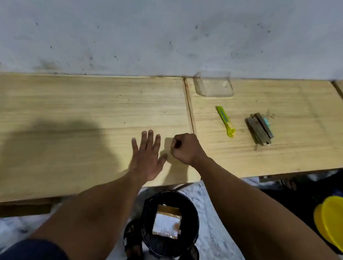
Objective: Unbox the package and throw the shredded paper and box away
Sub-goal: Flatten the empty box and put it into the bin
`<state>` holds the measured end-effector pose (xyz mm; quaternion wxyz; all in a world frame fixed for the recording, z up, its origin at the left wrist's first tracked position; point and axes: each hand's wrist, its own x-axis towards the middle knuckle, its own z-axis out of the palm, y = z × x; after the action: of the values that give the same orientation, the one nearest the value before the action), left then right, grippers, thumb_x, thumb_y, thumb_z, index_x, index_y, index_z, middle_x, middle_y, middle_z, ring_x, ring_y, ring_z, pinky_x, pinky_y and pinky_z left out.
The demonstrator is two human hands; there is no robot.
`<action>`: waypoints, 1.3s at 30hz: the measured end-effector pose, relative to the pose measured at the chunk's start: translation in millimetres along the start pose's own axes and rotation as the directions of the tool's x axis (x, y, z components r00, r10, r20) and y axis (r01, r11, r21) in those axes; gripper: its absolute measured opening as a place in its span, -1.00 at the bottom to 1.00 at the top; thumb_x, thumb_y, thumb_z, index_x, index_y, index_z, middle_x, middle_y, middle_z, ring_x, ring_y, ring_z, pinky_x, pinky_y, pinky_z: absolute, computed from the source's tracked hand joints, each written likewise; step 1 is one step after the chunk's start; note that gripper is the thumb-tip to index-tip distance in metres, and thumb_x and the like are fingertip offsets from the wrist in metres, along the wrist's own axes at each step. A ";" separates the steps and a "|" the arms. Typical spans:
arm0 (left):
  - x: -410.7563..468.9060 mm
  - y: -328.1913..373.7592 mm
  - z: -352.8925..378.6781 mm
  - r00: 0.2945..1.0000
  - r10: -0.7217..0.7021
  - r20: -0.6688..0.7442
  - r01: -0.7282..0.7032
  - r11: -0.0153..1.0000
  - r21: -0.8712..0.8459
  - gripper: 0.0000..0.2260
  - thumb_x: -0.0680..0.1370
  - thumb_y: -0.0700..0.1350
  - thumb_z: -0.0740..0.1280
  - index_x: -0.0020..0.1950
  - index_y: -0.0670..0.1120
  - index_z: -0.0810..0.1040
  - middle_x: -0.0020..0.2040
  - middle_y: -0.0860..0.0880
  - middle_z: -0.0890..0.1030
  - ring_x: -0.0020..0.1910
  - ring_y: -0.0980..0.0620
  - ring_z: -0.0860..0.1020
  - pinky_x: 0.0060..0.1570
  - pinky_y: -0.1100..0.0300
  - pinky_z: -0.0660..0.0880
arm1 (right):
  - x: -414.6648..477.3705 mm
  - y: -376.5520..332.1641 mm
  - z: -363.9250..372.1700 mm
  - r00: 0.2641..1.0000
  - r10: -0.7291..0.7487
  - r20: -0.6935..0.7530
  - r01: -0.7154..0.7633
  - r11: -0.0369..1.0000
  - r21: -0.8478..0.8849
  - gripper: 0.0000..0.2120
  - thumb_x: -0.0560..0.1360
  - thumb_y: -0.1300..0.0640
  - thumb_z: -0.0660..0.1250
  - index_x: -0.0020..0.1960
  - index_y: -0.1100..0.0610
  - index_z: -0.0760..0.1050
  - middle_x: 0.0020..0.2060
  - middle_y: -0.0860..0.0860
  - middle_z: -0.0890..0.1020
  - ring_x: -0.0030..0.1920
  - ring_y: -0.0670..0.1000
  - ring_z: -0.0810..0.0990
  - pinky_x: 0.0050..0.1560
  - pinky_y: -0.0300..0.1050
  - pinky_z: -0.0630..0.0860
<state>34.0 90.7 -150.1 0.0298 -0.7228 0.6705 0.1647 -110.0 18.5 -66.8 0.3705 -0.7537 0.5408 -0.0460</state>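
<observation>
Head: box (166, 223) in black bin (145, 213); L hand (145, 158) flat on table (64, 102), R hand (185, 149) fisted.

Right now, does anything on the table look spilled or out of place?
Only small dark specks scattered on the table behind the wooden pieces. The box already lies in the black bin; nothing else stands out.

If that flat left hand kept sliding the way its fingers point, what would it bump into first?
Likely the wall: the left hand points across bare wood of the table, passing left of the clear container, though depth is hard to judge.
</observation>
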 end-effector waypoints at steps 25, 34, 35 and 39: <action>-50.5 39.5 24.6 0.997 0.065 -0.039 -0.067 0.996 -0.056 -0.31 0.55 0.21 -0.34 0.60 -0.15 -0.14 0.60 -0.15 -0.21 0.57 -0.10 -0.27 0.53 -0.14 -0.23 | -138.5 106.9 113.3 0.841 0.310 0.444 -0.166 0.928 -0.334 -0.54 0.48 0.10 0.34 0.37 0.09 0.42 0.25 0.12 0.53 0.18 0.17 0.54 0.06 -0.03 0.52; -50.0 35.0 22.2 0.996 0.056 -0.071 -0.064 0.991 -0.120 -0.48 0.69 0.03 -0.13 0.60 -0.09 -0.17 0.62 -0.07 -0.15 0.58 -0.02 -0.23 0.55 -0.09 -0.19 | -137.2 93.1 85.1 0.974 0.094 0.208 -0.068 0.990 -0.126 -0.65 0.37 0.09 0.26 0.12 -0.01 0.60 0.03 0.08 0.68 0.04 0.16 0.64 0.00 -0.08 0.56; -50.9 33.7 21.4 0.995 0.065 -0.078 -0.075 0.988 -0.137 -0.48 0.69 0.02 -0.08 0.60 -0.05 -0.20 0.62 -0.05 -0.16 0.58 0.00 -0.23 0.55 -0.10 -0.16 | -136.1 90.3 83.1 0.982 0.052 0.179 -0.033 0.993 -0.110 -0.67 0.36 0.07 0.24 0.08 -0.02 0.60 -0.01 0.08 0.69 0.01 0.15 0.64 -0.01 -0.06 0.58; -48.7 18.5 14.3 0.992 0.064 -0.111 -0.083 0.982 -0.170 -0.43 0.66 0.12 -0.03 0.60 0.06 -0.21 0.60 0.01 -0.20 0.58 0.01 -0.24 0.54 -0.15 -0.18 | -121.7 75.1 71.4 0.995 -0.102 -0.011 0.099 0.983 -0.155 -0.78 0.37 0.07 0.24 -0.06 0.05 0.60 -0.14 0.07 0.70 -0.12 0.12 0.65 -0.16 -0.17 0.52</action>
<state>10.7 139.4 -146.8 -0.0747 -0.7051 0.6804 0.1854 -185.1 147.6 -123.6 0.3034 -0.8059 0.5075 -0.0296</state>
